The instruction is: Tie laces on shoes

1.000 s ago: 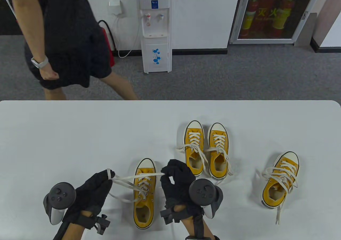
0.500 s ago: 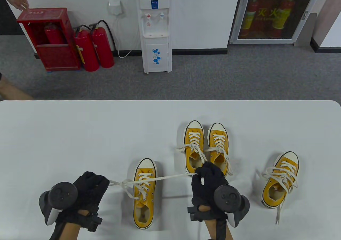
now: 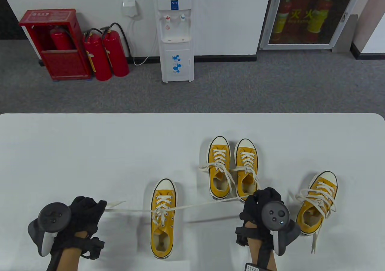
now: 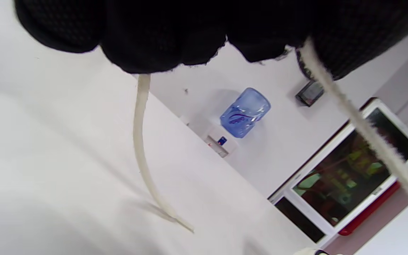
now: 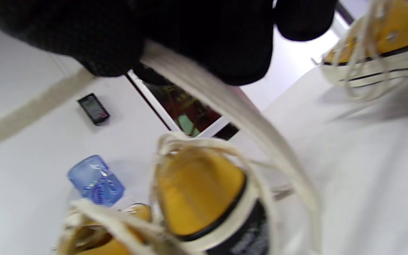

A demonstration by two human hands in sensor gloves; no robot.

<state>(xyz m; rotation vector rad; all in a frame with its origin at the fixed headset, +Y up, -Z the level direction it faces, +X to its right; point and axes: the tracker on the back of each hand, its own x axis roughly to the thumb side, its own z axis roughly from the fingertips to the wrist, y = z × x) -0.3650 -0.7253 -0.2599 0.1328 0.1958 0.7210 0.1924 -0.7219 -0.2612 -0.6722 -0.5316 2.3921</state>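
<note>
Fingers on both gloved hands are curled closed around lace ends. The left hand [image 3: 85, 212], lower left of the table view, pinches one end of the lace [image 3: 132, 210], and the left wrist view shows a loose tail hanging out of the fist down toward the table. The right hand [image 3: 258, 206], lower right, grips the other end, which the right wrist view shows running out between its closed fingers [image 5: 204, 46].

So the lace is stretched in a nearly straight line across the lower part of the frame, crossing over the nearest shoe [image 3: 163, 217], which sits bottom centre with its toe pointing up the frame. Looks like a first knot being snugged down on that shoe, though the crossing itself is too small to read.

Handling-wise: flat cotton-looking lace, soft and floppy, probably not slippery, so it should hold friction once cinched. The shoe is light canvas and could slide or lift if the pull is uneven. Best place to hold is probably closer to the eyelets when making loops.

Count: four yellow shoes on the white table [image 3: 90, 150]. That's the one being worked, a side-by-side pair [image 3: 233, 168] just above the right hand, and a single shoe [image 3: 318, 203] at the right, all with laces loose. Two hands.
</note>
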